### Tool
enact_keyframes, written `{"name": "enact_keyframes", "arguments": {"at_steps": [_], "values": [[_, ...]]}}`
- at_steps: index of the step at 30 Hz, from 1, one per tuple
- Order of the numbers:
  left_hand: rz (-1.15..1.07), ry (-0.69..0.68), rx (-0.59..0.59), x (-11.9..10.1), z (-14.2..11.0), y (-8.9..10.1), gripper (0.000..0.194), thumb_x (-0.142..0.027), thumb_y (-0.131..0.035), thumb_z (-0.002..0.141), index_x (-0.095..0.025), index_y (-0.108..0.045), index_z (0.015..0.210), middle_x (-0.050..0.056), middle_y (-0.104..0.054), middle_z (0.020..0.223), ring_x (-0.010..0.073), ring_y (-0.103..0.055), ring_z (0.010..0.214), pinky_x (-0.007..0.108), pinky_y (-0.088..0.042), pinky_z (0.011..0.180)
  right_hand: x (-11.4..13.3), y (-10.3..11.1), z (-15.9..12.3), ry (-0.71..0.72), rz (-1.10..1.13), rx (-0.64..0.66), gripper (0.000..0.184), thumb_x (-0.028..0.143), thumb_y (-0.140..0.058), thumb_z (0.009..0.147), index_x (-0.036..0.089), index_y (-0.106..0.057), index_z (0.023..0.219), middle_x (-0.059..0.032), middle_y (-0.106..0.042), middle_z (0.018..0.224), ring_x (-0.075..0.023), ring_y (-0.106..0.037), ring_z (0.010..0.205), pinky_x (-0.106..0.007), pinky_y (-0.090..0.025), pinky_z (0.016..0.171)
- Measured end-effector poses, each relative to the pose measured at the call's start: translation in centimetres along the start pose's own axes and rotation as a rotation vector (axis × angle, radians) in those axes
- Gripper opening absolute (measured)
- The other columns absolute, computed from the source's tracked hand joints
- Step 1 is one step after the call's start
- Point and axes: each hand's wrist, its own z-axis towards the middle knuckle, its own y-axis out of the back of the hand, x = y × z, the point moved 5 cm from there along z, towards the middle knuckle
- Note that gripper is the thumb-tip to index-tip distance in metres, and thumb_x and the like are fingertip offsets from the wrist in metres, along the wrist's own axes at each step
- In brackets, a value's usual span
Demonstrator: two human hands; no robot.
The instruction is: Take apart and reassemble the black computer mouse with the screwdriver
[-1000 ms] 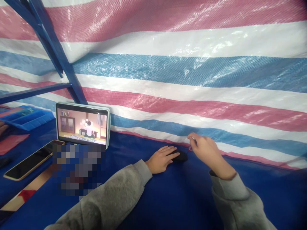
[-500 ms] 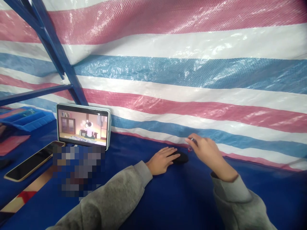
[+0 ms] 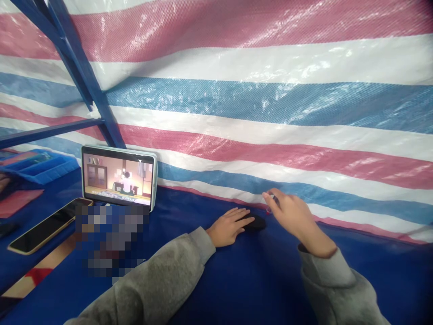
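Note:
My left hand (image 3: pixel 229 227) lies flat with its fingers stretched out, the fingertips resting on a low, black, rounded object (image 3: pixel 256 222) on the blue table surface (image 3: pixel 243 280). What kind of object this is I cannot make out. Just right of it and a little higher, my right hand (image 3: pixel 291 214) is closed in a pinch between thumb and index finger. From that pinch shows a small clear thing with a reddish lower end (image 3: pixel 268 210), mostly hidden by the thumb and too small to name.
A tablet (image 3: pixel 118 178) playing a cartoon stands at the left, with a phone (image 3: pixel 50 225) lying in front of it. Farther left are a blue divided tray (image 3: pixel 50 169) and a red sheet (image 3: pixel 20 203). Striped tarpaulin (image 3: pixel 237 101) hangs behind the table; a blue metal frame (image 3: pixel 83 76) rises at left.
The view has shifted very slightly, so the tablet and phone sit a touch farther right. Both hands keep almost the same place and pose.

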Motion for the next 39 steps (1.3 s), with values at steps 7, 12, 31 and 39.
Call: {"name": "enact_keyframes", "arguments": {"at_steps": [7, 12, 31, 39], "values": [[-0.023, -0.020, -0.010, 0.01, -0.02, -0.02, 0.045, -0.021, -0.048, 0.098, -0.021, -0.041, 0.142, 0.009, -0.040, 0.149, 0.0206, -0.035, 0.140, 0.042, -0.027, 0.119, -0.23, 0.05, 0.04, -0.005, 0.027, -0.001, 0.034, 0.041, -0.040, 0.094, 0.022, -0.065, 0.109, -0.0040, -0.072, 0.071, -0.0230, -0.067, 0.068, -0.030, -0.040, 0.061], [0.000, -0.030, -0.010, -0.01, 0.02, -0.13, 0.045, -0.022, -0.046, 0.099, -0.024, -0.040, 0.143, 0.009, -0.039, 0.150, 0.0209, -0.035, 0.140, 0.044, -0.029, 0.118, 0.08, 0.22, 0.01, 0.011, 0.002, -0.017, 0.034, 0.031, -0.037, 0.094, 0.023, -0.064, 0.113, -0.0057, -0.075, 0.088, -0.0216, -0.068, 0.072, -0.029, -0.039, 0.061], [0.029, -0.036, -0.004, -0.34, 0.17, 0.08, 0.043, -0.022, -0.047, 0.098, -0.019, -0.044, 0.141, 0.011, -0.042, 0.148, 0.0216, -0.036, 0.139, 0.042, -0.029, 0.118, 0.17, -0.32, 0.09, 0.033, 0.026, -0.076, 0.035, 0.029, -0.038, 0.094, 0.016, -0.063, 0.115, -0.0103, -0.070, 0.107, -0.0217, -0.066, 0.083, -0.031, -0.044, 0.070], [0.020, -0.032, 0.000, -0.33, 0.13, 0.06, 0.043, -0.022, -0.046, 0.098, -0.022, -0.043, 0.141, 0.009, -0.041, 0.149, 0.0215, -0.036, 0.140, 0.044, -0.029, 0.118, 0.18, 0.01, -0.06, -0.006, -0.024, 0.020, 0.037, 0.041, -0.036, 0.096, 0.021, -0.065, 0.105, -0.0056, -0.071, 0.069, -0.0228, -0.065, 0.065, -0.030, -0.037, 0.059]]}}
